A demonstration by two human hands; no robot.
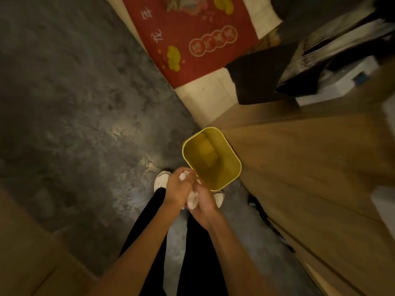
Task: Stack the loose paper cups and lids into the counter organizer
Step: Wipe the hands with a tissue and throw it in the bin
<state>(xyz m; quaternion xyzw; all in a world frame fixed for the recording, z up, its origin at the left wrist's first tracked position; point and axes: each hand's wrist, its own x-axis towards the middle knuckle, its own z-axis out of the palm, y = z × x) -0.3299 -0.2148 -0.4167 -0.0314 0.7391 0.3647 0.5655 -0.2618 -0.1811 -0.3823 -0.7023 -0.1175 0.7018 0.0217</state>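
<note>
I look straight down at the floor. My left hand (178, 189) and my right hand (204, 205) are pressed together, both gripping a crumpled white wad of paper (192, 200); a bit of it also shows at the left hand's fingertips. The hands hover just in front of a yellow waste bin (230, 165) that stands on the floor, its inside looking bare. No paper cups, lids or organizer are in view.
A wooden counter front (310, 167) runs along the right side of the bin. A red mat with yellow print (192, 39) lies on pale tiles ahead. Dark mottled floor (74, 103) spreads to the left. My white shoes (161, 180) and black trousers are below.
</note>
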